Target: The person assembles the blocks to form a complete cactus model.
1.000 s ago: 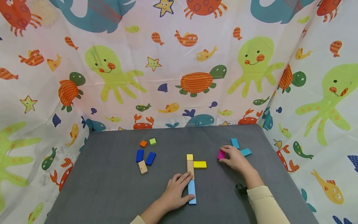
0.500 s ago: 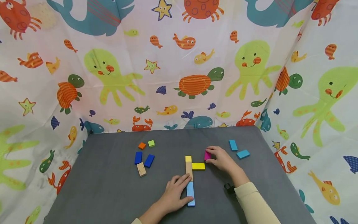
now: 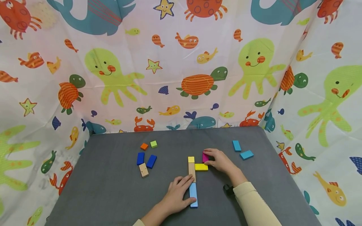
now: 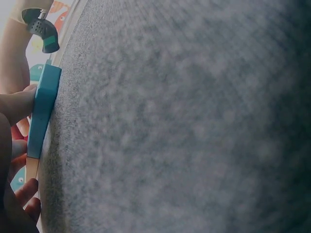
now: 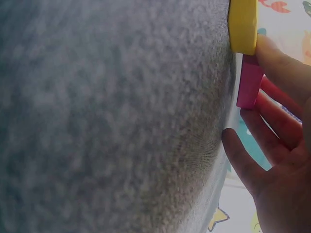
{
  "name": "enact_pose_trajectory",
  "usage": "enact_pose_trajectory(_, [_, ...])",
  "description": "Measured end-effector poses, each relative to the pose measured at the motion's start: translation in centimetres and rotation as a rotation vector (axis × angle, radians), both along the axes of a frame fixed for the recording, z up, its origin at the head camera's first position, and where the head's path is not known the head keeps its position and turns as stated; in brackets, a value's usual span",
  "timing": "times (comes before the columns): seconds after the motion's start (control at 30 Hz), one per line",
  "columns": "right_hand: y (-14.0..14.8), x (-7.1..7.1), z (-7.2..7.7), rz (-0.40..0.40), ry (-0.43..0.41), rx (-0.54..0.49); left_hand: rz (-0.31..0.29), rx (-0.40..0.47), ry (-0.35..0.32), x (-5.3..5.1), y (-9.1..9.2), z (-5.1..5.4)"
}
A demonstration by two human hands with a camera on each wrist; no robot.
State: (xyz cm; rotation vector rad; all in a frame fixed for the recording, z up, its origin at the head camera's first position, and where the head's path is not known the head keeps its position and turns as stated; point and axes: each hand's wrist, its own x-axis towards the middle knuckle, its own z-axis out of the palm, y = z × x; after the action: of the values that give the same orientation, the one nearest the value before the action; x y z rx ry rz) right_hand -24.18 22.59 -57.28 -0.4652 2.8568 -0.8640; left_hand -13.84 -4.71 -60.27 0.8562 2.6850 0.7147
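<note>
My right hand point(image 3: 222, 162) pinches a magenta block point(image 3: 205, 157) between thumb and fingers at the far side of a yellow block point(image 3: 201, 167). In the right wrist view the magenta block point(image 5: 250, 83) sits close against the yellow block point(image 5: 243, 26), with the thumb near where they meet. My left hand point(image 3: 177, 194) rests beside a column of blocks, its fingertips at the pale wooden block point(image 3: 191, 171) and its thumb touching the light blue block point(image 3: 193, 194). A small light yellow block point(image 3: 191, 159) caps the column's far end. The yellow block extends rightward from the wooden one.
Two blue blocks point(image 3: 140, 158), a short wooden block point(image 3: 143, 170), an orange block point(image 3: 144, 146) and a green block point(image 3: 153, 144) lie at left. Two turquoise blocks point(image 3: 246, 154) lie at right. A patterned curtain point(image 3: 169, 62) stands behind the grey table point(image 3: 113, 194).
My right hand has carried the magenta block leftward from beside the turquoise blocks to the yellow block. My left hand has stayed at the column.
</note>
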Motion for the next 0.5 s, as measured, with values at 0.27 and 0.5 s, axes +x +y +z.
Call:
enact_pose_trajectory(0.27, [-0.11,-0.14,0.22,0.028,-0.006,-0.015,0.000,-0.011,0.020,-0.05,0.02,0.09])
enact_pose_trajectory(0.5, [-0.15,-0.02,-0.18,0.035,-0.023,-0.055,-0.006,-0.008,0.016,0.13,-0.01,-0.01])
